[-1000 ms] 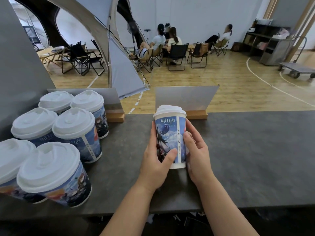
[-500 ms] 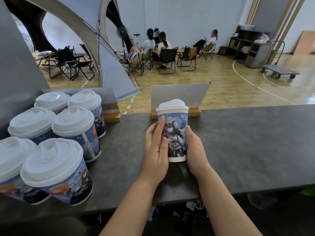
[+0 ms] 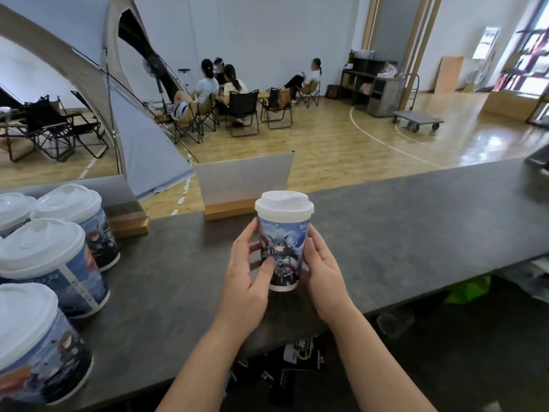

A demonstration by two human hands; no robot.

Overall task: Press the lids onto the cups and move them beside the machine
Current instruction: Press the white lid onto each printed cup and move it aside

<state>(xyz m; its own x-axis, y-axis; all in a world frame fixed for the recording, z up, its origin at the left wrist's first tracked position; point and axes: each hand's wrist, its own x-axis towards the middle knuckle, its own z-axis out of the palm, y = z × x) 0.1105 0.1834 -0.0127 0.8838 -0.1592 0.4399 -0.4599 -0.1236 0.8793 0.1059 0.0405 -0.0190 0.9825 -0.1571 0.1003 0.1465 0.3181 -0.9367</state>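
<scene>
Standing upright at the centre of the frame, a printed paper cup wore a white lid that sat level on its rim. The left hand gripped its left side, fingers curled behind and the thumb laid across the printed figure. The right hand cupped its right side, fingers curved against the wall. Whether the base touched the dark counter could not be told. Just behind the cup stood a white sign in a wooden base. Along the left edge of the frame four more lidded cups were grouped close together on the counter, well apart from the held one. In the upper middle, people sat on folding chairs.
</scene>
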